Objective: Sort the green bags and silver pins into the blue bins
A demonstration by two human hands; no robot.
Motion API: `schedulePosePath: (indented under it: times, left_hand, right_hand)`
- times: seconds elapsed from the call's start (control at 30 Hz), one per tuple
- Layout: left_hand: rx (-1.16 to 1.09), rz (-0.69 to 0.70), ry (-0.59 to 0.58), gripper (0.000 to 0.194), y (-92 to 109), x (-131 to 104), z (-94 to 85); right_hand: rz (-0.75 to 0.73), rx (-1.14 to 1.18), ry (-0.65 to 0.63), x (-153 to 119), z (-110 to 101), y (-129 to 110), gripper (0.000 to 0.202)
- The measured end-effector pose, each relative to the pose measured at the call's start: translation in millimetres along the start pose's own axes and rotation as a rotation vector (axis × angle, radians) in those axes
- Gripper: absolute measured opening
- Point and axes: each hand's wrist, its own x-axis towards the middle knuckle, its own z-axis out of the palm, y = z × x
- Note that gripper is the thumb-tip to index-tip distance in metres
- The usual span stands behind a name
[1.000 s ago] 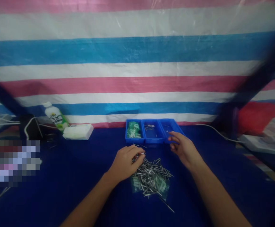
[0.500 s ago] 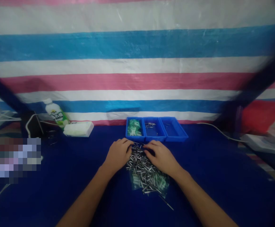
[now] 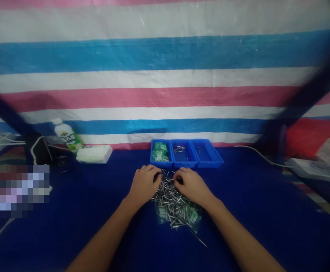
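Observation:
A heap of thin metal rods [image 3: 174, 204] lies on the blue tabletop, partly over green-and-white plastic packets [image 3: 161, 212]. At the heap's upper left edge is my left hand [image 3: 145, 184], its fingers curled with the tips against the rods. My right hand [image 3: 193, 186] curls in from the upper right, thumb and fingertips close together at the rods. What either hand pinches is too small to make out. Behind them stand three joined blue trays: the left tray [image 3: 161, 164] has green packets, the middle tray [image 3: 185, 164] some rods, the right tray [image 3: 210, 165] a few thin pieces.
A bottle [image 3: 67, 135] and a white tissue pack [image 3: 94, 154] stand at the back left. Cables and a black box [image 3: 42, 149] are at far left. A red bag [image 3: 312, 138] sits at far right. One rod [image 3: 199, 239] lies apart, nearer me.
Both hands have shifted slightly at the top of the heap, and the fingers of my right hand have curled in more. The view has moved a little.

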Motion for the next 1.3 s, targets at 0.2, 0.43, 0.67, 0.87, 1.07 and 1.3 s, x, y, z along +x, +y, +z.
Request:
schedulePosePath:
  times: [0.2,0.43,0.67,0.87,1.07,1.3]
  left_hand:
    - [-0.061,0.010,-0.032,0.014,3,-1,0.5]
    - [-0.085,0.015,-0.035,0.014,2,0,0.1]
    - [-0.119,0.050,-0.016,0.014,1,0,-0.8]
    - [-0.157,0.131,0.022,0.008,6,0,-6.4]
    - [-0.187,0.163,0.080,0.008,10,-1,-9.7]
    - [-0.227,0.204,0.120,0.009,16,-3,-8.6]
  right_hand:
    - [-0.047,0.106,0.006,-1,-7,4,0.018]
    - [-0.104,0.137,-0.039,-1,-4,10,0.015]
    - [-0.073,0.263,0.052,0,-10,10,0.015]
    - [-0.004,0.436,0.115,-1,-15,3,0.014]
    - [-0.136,0.451,0.184,-3,-13,-1,0.012]
    - [-0.339,0.409,0.206,-6,-16,-12,0.018]
